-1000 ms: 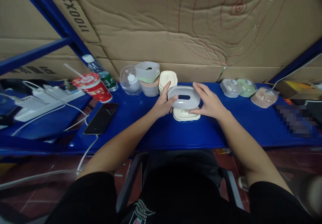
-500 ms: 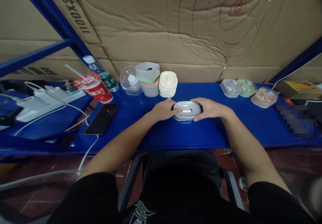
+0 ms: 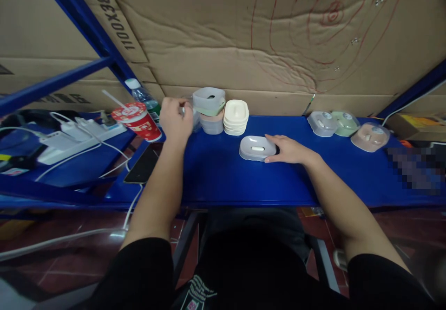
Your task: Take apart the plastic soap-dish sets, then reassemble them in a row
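Note:
A grey oval plastic dish point(image 3: 245, 153) with a short white bar in its middle rests on the blue table in front of me. My right hand point(image 3: 287, 149) grips its right end, thumb on the near side and fingers on the far side. Further left, my left hand point(image 3: 177, 119) reaches over the clear plastic covers point(image 3: 196, 123), its fingers bent with a gap between thumb and forefinger. The hand hides most of those covers, so contact is unclear. Just right of them are stacked grey, green and pink containers point(image 3: 212, 124) and a pile of cream lids point(image 3: 236, 115).
Several lidded containers, grey point(image 3: 322, 123), green point(image 3: 344, 123) and pink point(image 3: 370, 136), stand at the right. On the left are a red cup point(image 3: 142, 123) with a straw, a water bottle point(image 3: 144, 97), a phone point(image 3: 143, 166) and a power strip point(image 3: 87, 143). Cardboard point(image 3: 209, 45) backs the table.
My left hand has let go of the grey dish and moved left to the clear covers. My right hand stays at the dish's right end. The view has shifted slightly.

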### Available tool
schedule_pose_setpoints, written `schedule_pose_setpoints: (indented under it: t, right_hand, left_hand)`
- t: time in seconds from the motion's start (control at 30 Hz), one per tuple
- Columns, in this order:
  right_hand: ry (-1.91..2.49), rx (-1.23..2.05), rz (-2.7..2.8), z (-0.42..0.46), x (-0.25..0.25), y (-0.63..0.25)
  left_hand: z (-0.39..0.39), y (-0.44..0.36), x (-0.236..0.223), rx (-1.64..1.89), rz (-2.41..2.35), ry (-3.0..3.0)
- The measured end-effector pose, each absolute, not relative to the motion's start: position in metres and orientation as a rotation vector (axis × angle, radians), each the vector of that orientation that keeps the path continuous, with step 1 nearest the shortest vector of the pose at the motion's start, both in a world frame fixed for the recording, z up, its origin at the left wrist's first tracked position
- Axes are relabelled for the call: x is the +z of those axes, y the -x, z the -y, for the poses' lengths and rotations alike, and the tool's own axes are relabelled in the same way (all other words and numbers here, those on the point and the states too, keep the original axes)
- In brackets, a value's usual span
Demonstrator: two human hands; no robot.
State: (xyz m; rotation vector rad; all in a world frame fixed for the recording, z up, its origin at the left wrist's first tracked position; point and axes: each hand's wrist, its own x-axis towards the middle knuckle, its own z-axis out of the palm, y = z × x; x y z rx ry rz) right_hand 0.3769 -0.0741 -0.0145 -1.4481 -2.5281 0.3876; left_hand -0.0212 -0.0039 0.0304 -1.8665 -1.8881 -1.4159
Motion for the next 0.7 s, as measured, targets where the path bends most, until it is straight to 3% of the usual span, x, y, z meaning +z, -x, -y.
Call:
schedule_pose_setpoints:
  t: [0.17, 0.23, 0.4, 0.7]
  right_hand:
    - [1.451, 0.383, 2.529, 0.075, -0.015, -0.378]
    - [1.463, 0.391, 2.522, 0.075, -0.015, -0.377]
    - [1.481, 0.413, 2.52, 0.075, -0.015, -0.377]
    - [1.49, 0.416, 2.52, 0.076, -0.013, -0.375]
  left_hand:
    - [-0.001, 0.04, 0.033, -0.66, 2.305, 2.126]
    - [0.0, 0.037, 0.033, -0.53, 2.308, 2.13]
    - [0.003, 0.032, 0.036, -0.646, 2.338, 2.003]
    - [-0.003, 0.04, 0.037, -1.268, 2.295, 1.804]
